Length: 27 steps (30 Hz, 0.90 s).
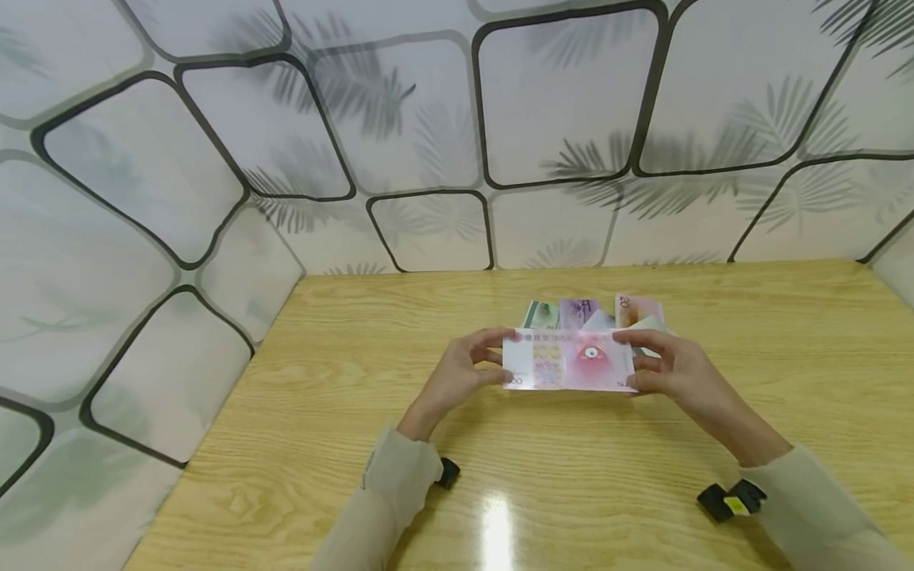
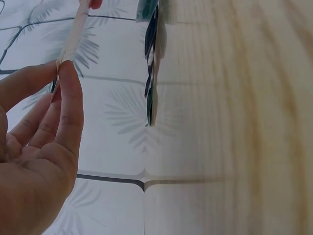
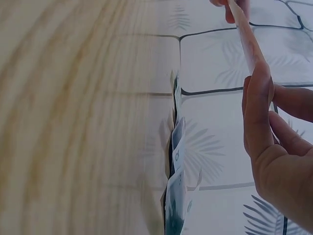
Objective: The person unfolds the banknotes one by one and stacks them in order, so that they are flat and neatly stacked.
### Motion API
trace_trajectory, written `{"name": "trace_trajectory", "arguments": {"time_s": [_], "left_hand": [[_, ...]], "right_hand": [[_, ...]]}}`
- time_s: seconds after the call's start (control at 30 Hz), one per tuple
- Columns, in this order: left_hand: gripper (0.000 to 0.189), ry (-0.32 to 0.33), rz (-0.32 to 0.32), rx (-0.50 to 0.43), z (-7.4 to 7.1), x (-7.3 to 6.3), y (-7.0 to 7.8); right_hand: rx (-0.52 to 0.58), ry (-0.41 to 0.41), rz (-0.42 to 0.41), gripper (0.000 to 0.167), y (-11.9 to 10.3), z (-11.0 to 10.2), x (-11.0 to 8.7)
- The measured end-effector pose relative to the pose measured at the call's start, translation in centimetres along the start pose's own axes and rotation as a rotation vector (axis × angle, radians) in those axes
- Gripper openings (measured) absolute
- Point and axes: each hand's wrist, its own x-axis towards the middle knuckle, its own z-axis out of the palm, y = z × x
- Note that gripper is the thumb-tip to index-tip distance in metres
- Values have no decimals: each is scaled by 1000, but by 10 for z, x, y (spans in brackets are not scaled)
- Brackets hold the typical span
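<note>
A pink banknote (image 1: 568,362) is stretched flat between both hands, its printed face toward the head camera. My left hand (image 1: 464,371) pinches its left end between thumb and fingers. At the other end, my right hand (image 1: 667,366) pinches the note the same way. Seen edge-on in the left wrist view, the banknote (image 2: 73,41) is held up off the table. Behind it on the table lie several other notes, among them a green banknote (image 1: 543,315), a purple banknote (image 1: 578,312) and an orange-brown banknote (image 1: 639,308); the held note partly hides them.
The wooden table (image 1: 343,381) runs back to a patterned wall (image 1: 428,111) with leaf prints and dark rounded outlines, which also closes off the left side. A dark wrist device (image 1: 730,501) sits by the right sleeve, another dark device (image 1: 448,473) by the left one.
</note>
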Motion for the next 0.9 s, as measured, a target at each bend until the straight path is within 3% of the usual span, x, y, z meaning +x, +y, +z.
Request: {"name": "trace_trajectory", "arguments": {"time_s": [0.43, 0.63, 0.9], "left_hand": [[55, -30, -43, 23, 1, -13, -3], [56, -52, -37, 29, -1, -20, -1], [56, -105, -24, 26, -3, -13, 3]], "right_hand": [[32, -29, 4, 54, 6, 4, -8], [82, -72, -34, 54, 8, 6, -8], [101, -65, -26, 55, 11, 2, -10]]}}
